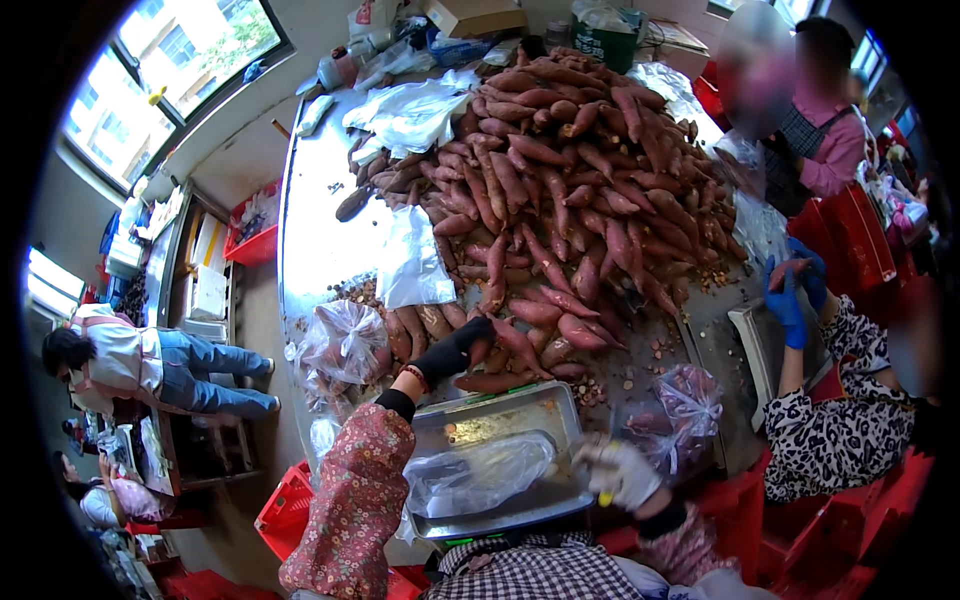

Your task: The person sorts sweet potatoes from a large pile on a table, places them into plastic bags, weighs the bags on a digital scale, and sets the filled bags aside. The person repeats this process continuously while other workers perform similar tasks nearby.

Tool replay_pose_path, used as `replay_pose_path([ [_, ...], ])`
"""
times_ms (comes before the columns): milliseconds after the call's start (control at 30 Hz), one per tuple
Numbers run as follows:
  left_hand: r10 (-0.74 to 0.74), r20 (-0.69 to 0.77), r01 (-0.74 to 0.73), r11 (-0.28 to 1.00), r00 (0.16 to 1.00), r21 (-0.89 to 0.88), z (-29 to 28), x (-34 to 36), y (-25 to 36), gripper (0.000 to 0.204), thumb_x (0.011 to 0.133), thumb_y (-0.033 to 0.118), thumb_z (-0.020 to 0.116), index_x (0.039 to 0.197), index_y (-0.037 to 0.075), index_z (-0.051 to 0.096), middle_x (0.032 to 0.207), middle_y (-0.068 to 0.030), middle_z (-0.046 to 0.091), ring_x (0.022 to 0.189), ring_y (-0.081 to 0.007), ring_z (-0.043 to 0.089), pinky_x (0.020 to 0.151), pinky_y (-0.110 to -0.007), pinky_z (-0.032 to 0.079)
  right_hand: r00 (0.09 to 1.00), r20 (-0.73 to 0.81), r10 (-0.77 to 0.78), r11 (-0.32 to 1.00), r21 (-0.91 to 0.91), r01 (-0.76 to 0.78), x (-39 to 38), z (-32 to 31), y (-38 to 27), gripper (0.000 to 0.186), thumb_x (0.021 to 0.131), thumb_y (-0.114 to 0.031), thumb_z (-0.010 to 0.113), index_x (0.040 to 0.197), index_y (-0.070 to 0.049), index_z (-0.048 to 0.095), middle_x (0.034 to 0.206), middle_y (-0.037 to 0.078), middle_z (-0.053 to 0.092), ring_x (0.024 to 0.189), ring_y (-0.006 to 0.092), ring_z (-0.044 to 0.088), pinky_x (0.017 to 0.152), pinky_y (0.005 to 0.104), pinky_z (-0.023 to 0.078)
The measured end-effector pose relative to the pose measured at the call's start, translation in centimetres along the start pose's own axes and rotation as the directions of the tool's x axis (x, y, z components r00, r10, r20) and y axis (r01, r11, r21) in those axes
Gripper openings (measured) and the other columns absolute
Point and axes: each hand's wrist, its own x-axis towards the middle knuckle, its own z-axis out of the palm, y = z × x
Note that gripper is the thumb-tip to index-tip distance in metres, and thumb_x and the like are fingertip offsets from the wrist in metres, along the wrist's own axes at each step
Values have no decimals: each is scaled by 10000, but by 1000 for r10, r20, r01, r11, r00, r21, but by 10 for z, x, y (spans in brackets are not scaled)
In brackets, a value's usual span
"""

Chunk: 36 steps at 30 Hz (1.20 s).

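Note:
My left hand, in a black glove, reaches to the near edge of a big heap of sweet potatoes. Its fingers are closed round a sweet potato, mostly covered by the glove. To the right, my right hand wears a whitish glove and hovers by the right rim of a metal tray. It is closed on a small thing with a yellow end; the rest is hidden and blurred. Inside the tray lies a clear plastic bag.
Bagged sweet potatoes stand left and right of the tray. White plastic bags lie on the metal table. A co-worker's blue-gloved hands hold a sweet potato at right. Red crates stand below. Other people are around.

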Motion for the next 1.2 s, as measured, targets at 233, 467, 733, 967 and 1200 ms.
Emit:
replay_pose_path([
  [233, 19, -88, 37, 805, 996, 592, -1, 23, 65, 376, 844, 163, 665, 1210, 120, 589, 1286, -137, 541, 1110, -334, 587, 899, -370, 488, 933, 347, 95, 925, 315, -212, -57, -34, 119, 347, 1020, -162, 424, 1277, 58, 500, 780, 60, 596, 450, 59, 399, 420, 204, 351],
  [467, -237, -343, -16, 801, 909, -598, 35, 21, 163, 267, 930, 176, 623, 1152, 44, 555, 1010, -25, 616, 868, -115, 592, 766, -303, 498, 804, -167, -571, 550, -805, 223, -49, -34, 21, 230, 950, -111, 545, 1146, -39, 641, 884, 100, 671, 710, 172, 590, 641, 273, 474],
  [733, -110, -382, 70, 991, 917, -117, 161, -32, 234, 284, 802, 168, 727, 1013, 37, 590, 891, -119, 618, 830, -288, 610, 754, -354, 489, 572, 417, -706, -208, -895, 395, -22, 26, -25, 412, 794, -5, 610, 1192, -109, 617, 987, 144, 683, 895, 327, 663, 767, 389, 535],
  [967, 1, -491, -6, 1000, 871, -9, 172, -40, 246, 167, 840, 137, 649, 951, 29, 587, 784, -152, 587, 735, -343, 575, 703, -365, 478, 536, 407, -740, -110, -859, 500, -4, 25, -6, 347, 827, -47, 583, 1165, -105, 637, 933, 186, 682, 839, 342, 667, 685, 402, 530],
  [1200, -359, -111, -170, -137, 927, -976, 148, -65, 199, 321, 992, 271, 539, 1187, 16, 555, 1084, -129, 643, 973, -245, 633, 855, -367, 520, 784, -166, -598, 544, -803, 245, 28, -43, 11, 263, 956, -132, 549, 1191, -45, 629, 722, 69, 639, 653, 140, 600, 641, 282, 495],
])
